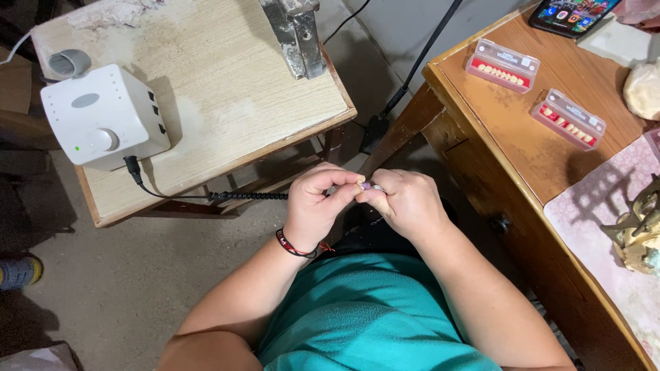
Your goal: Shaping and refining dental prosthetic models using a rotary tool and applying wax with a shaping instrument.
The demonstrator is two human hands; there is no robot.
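The left hand [313, 206] and the right hand [405, 203] meet in front of the body, between the two desks, their fingers [344, 187] pinched together from both sides on a tiny pale, pinkish piece [370, 186], mostly hidden, perhaps an artificial tooth like those in the clear cases [502, 64]. It looks very light, hard and smooth, so probably slippery and easily dropped. Fingertip grips on opposite sides suit it best.
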